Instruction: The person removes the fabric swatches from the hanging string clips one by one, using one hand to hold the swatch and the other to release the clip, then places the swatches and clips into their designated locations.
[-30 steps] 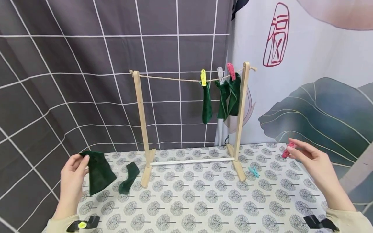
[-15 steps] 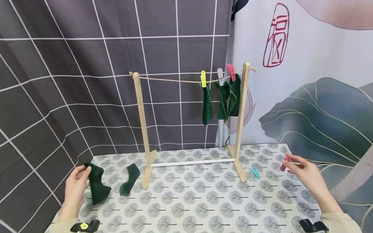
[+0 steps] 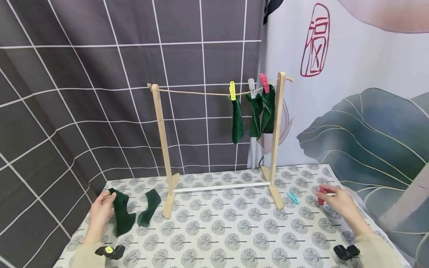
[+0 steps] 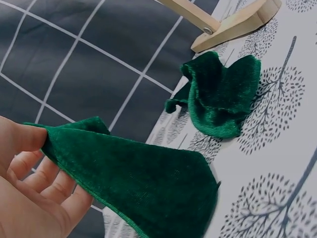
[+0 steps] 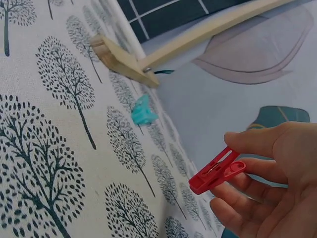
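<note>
My left hand [image 3: 101, 210] pinches a small dark green velvet sock [image 3: 122, 214] by its upper edge between thumb and fingers. The sock hangs down with its lower end at the cloth-covered table. Beside it lies a second green velvet sock [image 3: 149, 206], left of the rack's left foot. On the right, my right hand [image 3: 336, 203] holds a red clothespin [image 5: 205, 181] between thumb and fingers, just above the table. In the right wrist view the clothespin's handle end sits at the thumb, with its nose pointing away. A light blue clothespin [image 3: 293, 198] lies on the table nearby.
A wooden rack [image 3: 162, 137] with a string [image 3: 197, 93] stands mid-table. Green velvet pieces hang near its right post [image 3: 276, 130], under yellow [image 3: 232, 91], grey [image 3: 252, 88] and pink [image 3: 264, 83] clothespins. A white bar [image 3: 221, 187] joins its feet. Curtains [image 3: 110, 85] stand behind.
Both hands have come lower and inward. The left brings its sock down and right, close to the sock on the table. The right brings the red clothespin down and left, nearer the blue clothespin.
</note>
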### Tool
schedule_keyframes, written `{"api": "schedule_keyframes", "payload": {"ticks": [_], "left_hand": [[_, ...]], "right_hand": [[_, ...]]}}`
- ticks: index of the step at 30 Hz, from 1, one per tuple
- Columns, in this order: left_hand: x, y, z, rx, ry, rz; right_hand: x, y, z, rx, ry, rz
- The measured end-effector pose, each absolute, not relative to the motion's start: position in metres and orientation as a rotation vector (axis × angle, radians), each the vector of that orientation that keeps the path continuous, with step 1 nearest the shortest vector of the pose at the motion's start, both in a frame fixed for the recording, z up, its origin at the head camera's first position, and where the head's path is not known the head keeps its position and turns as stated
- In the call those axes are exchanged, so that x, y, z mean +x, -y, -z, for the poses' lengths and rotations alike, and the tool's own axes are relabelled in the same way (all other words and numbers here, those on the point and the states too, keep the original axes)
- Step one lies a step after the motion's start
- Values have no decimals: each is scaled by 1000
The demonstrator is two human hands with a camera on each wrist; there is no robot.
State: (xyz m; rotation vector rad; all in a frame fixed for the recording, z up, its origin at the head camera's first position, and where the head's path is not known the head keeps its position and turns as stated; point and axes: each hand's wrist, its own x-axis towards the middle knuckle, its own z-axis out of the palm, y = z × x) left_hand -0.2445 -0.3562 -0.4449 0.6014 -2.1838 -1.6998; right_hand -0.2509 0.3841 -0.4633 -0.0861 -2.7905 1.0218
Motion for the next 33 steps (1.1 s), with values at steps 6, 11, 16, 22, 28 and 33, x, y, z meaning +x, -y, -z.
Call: {"api": "schedule_keyframes", "payload": {"ticks": [6, 11, 16, 22, 28, 33], "left_hand": [[-256, 355, 452, 586, 2119, 1747], [-267, 354, 456, 563, 2133, 1747], [-275, 354, 463, 586, 2134, 1752], [-280, 355, 475, 658, 2143, 1763], [-279, 353, 484, 714, 2165, 1785], [-282, 353, 489, 723, 2234, 1665]], "right_hand": [[-264, -374, 466, -27, 2798, -992], [-272, -369, 467, -75, 2850, -994], [-280, -365, 473, -115, 2878, -963], [-286, -359, 481, -138, 2875, -1010], [-288, -356, 491, -218, 2873, -1075], [-287, -355, 494, -252, 2845, -1084]]}}
